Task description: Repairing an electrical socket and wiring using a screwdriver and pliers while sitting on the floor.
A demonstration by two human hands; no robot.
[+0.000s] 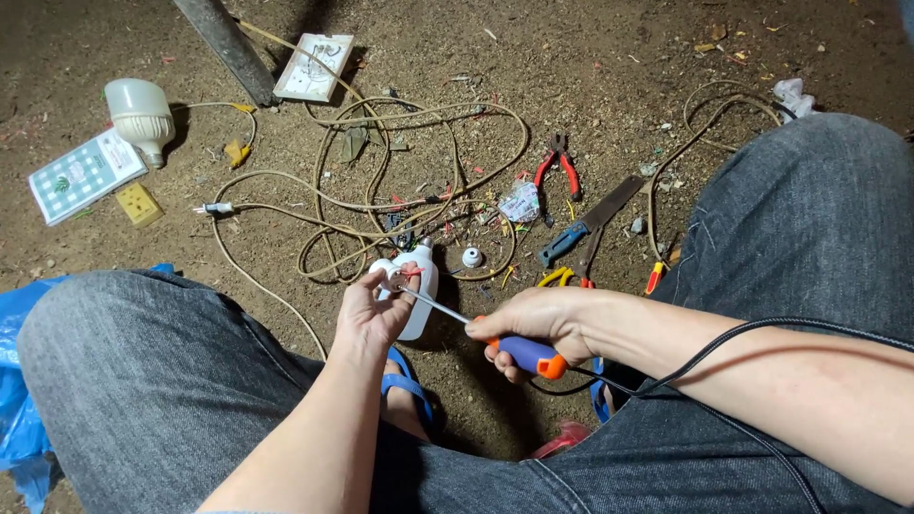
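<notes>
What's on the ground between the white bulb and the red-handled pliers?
In the head view, coiled tan cable lies on the dirt between the white bulb and the red-handled pliers.

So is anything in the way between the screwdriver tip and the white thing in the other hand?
Nothing visible. The right hand holds the screwdriver, and its shaft runs straight to the white lamp holder gripped by the left hand. Wires lie behind on the ground.

Can't really see where the screwdriver [495, 335] tip lands, it's lost against the white lamp holder [411, 286], which the left hand [373, 314] half covers. The right hand [533, 326] wraps most of the handle. The blue plastic bag [21, 419] runs off the left edge, the grey pole [227, 46] off the top. The tiny bits scattered among the tan wires [381, 181] are too small to tell.
</notes>
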